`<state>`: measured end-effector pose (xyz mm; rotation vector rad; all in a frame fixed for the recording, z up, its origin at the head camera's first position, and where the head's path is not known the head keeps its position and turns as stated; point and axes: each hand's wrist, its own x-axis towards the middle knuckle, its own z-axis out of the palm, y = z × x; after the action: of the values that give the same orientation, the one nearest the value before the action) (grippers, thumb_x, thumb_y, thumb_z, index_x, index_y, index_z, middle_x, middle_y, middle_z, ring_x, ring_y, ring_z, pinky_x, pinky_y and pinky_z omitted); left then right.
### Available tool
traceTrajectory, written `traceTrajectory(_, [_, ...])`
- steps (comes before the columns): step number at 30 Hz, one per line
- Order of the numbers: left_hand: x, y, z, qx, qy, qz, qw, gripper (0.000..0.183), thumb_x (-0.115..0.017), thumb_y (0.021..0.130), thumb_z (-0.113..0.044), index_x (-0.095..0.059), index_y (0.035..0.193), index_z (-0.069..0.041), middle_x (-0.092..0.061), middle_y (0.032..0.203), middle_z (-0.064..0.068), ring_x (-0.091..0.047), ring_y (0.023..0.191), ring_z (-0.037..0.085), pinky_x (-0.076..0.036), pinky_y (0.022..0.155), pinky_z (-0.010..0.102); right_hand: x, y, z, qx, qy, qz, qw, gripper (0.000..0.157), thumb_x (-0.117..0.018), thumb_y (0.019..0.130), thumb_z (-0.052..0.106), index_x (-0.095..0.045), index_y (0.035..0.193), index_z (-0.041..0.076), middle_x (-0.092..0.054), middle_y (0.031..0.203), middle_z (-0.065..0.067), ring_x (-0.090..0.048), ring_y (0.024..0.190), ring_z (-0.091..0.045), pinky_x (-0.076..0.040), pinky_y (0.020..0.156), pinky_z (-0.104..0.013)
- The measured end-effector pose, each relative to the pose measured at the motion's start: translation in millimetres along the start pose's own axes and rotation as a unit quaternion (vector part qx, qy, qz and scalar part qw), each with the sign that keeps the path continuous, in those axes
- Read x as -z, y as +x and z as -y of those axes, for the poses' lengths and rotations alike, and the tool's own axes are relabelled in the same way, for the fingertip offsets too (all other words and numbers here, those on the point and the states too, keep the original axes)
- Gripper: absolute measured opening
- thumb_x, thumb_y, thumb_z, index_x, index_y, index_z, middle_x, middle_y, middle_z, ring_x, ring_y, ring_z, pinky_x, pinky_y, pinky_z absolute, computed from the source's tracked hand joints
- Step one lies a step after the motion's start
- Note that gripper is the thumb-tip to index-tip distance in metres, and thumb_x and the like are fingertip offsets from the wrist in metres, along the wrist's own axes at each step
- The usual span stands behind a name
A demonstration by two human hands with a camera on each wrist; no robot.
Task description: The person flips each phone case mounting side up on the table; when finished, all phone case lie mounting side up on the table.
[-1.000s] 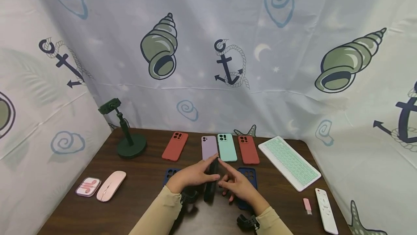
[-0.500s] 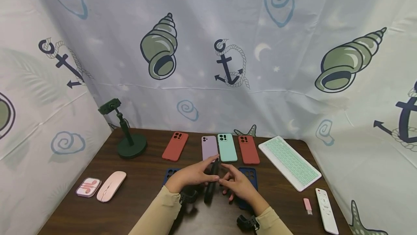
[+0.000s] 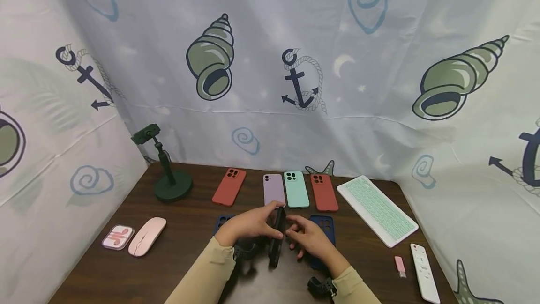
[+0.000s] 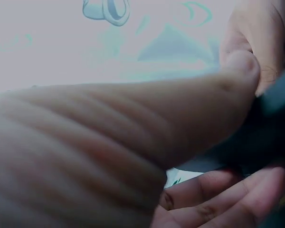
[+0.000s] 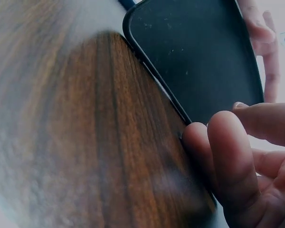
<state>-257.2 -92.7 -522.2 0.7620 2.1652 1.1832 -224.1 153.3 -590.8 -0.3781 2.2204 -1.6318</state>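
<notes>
My left hand (image 3: 251, 224) holds a black smartphone (image 3: 276, 243) on edge, thumb on its near side and fingers behind. In the right wrist view the dark face of the phone (image 5: 194, 57) shows, bordered by a raised black rim. My right hand (image 3: 310, 238) is close beside the phone, fingers loosely bent; in its wrist view the fingertips (image 5: 230, 135) overlap the phone's lower end. The left wrist view is mostly filled by my left thumb (image 4: 190, 109). Blue phone cases (image 3: 325, 223) lie partly hidden under both hands.
Along the back lie red (image 3: 229, 187), lilac (image 3: 274, 189), mint (image 3: 296, 189) and another red phone case (image 3: 324, 192). A green stand (image 3: 172, 187), pink mouse (image 3: 147, 237) and earphone box (image 3: 118, 237) are left; keyboard (image 3: 377, 210), USB stick (image 3: 400, 266) and white remote (image 3: 424, 273) right.
My right index finger has drawn back from the top end of the phone. The phone has turned slightly in my left hand, and the head view has shifted a little.
</notes>
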Motion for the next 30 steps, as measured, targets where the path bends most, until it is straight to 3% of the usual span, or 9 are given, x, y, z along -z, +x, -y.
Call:
traceTrajectory(5, [2.2, 0.7, 0.1, 0.002, 0.024, -0.004, 0.9997, 0.09, -0.082, 0.087, -0.033, -0.028, 0.158, -0.02, -0.064, 0.131, 0.013, -0.069, 0.106, 0.018, -0.056, 0.089, 0.036, 0.1, -0.8, 1.3, -0.002, 0.001, -0.003, 1.0, 0.057, -0.067, 0.098, 0.033, -0.05, 0.148, 0.013, -0.065, 0.112, -0.016, -0.072, 0.078, -0.026, -0.058, 0.052, -0.044])
traceTrajectory(13, [9.6, -4.6, 4.0, 0.018, 0.114, -0.037, 0.9926, 0.074, -0.078, 0.09, -0.032, -0.04, 0.153, -0.022, -0.064, 0.131, 0.009, -0.065, 0.116, 0.025, -0.055, 0.09, 0.041, -3.9, -0.2, 1.8, -0.005, 0.007, -0.015, 1.0, 0.055, -0.067, 0.099, 0.028, -0.05, 0.148, 0.009, -0.064, 0.109, -0.014, -0.072, 0.076, -0.025, -0.058, 0.052, -0.045])
traceTrajectory(21, [15.6, -5.7, 10.2, 0.015, 0.138, -0.038, 0.9896, 0.069, -0.081, 0.087, -0.019, -0.045, 0.145, -0.011, -0.066, 0.097, 0.004, -0.06, 0.076, 0.012, -0.05, 0.069, 0.031, -6.2, -2.1, 6.4, -0.011, 0.015, -0.031, 0.999, 0.051, -0.066, 0.1, 0.024, -0.05, 0.147, 0.014, -0.062, 0.112, -0.018, -0.072, 0.077, -0.027, -0.058, 0.053, -0.046])
traceTrajectory(25, [14.3, -2.7, 16.9, 0.02, 0.137, -0.038, 0.9897, 0.069, -0.082, 0.086, -0.02, -0.044, 0.144, -0.01, -0.065, 0.085, -0.001, -0.059, 0.068, 0.011, -0.049, 0.063, 0.028, -6.2, -1.9, 6.5, -0.011, 0.016, -0.038, 0.999, 0.052, -0.067, 0.099, 0.025, -0.05, 0.147, 0.016, -0.061, 0.113, -0.018, -0.072, 0.077, -0.029, -0.058, 0.053, -0.046])
traceTrajectory(30, [9.0, 1.2, 20.9, 0.03, 0.153, -0.05, 0.9866, 0.07, -0.083, 0.085, -0.022, -0.045, 0.143, -0.011, -0.064, 0.082, -0.004, -0.058, 0.067, 0.01, -0.048, 0.063, 0.028, -7.2, -1.6, 3.7, -0.012, 0.015, -0.047, 0.999, 0.054, -0.069, 0.098, 0.027, -0.049, 0.147, 0.016, -0.059, 0.114, -0.019, -0.072, 0.075, -0.027, -0.058, 0.052, -0.046])
